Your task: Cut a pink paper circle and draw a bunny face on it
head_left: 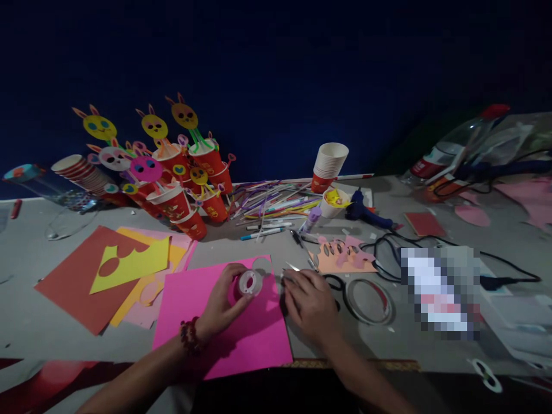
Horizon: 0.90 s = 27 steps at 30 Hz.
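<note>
My left hand is closed around a small roll of clear tape, its round face tipped up toward me. It is above a bright pink sheet lying flat on the table. Near the sheet's top right corner is a faint round outline. My right hand rests just right of the sheet with fingers curled together; what they pinch is mostly hidden. Black scissors lie partly under that hand, with a blade tip showing past the fingers. A large tape roll lies flat to the right.
Red paper cups with paper rabbit faces stand back left. Colored papers overlap at left. Pipe cleaners, stacked cups, a glue gun with cords, and peach paper scraps lie behind my hands. A bottle leans back right.
</note>
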Motion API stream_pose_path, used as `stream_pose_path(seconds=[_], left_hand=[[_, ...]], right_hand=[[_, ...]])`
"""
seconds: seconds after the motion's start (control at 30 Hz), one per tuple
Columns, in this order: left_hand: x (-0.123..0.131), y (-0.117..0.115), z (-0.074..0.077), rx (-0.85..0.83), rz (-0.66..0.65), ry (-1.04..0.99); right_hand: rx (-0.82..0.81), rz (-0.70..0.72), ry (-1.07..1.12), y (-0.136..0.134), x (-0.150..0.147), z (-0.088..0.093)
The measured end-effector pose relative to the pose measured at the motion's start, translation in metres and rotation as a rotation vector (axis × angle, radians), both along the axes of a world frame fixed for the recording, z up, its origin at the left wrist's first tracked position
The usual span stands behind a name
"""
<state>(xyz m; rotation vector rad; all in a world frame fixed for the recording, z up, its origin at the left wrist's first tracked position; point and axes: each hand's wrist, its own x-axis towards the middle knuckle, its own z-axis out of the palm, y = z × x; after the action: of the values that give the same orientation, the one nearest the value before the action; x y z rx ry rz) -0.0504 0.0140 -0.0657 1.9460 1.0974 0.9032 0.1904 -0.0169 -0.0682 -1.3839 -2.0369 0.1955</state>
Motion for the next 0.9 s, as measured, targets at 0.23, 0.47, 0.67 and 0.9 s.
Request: stream_pose_path(seconds=[0.23,0.47,0.67,0.9], left_hand=[[-0.004,0.001,-0.006,-0.064,0.092,-0.238],[-0.005,0.005,-0.011,-0.226,0.256,-0.438],[-0.003,0.006,-0.008,-0.340,0.304,-0.503],[-0.004,0.008,-0.006,-0.363,0.292,-0.523]], right_hand=[[-0.045,0.086,-0.011,0.003,0.002,-0.001],[-0.107,0.446,-0.226,0.001,-0.018,0.007],[-0.152,0.472,-0.372,0.004,-0.025,-0.003],[-0.084,-0.078,-0.378,0.001,-0.016,0.000]])
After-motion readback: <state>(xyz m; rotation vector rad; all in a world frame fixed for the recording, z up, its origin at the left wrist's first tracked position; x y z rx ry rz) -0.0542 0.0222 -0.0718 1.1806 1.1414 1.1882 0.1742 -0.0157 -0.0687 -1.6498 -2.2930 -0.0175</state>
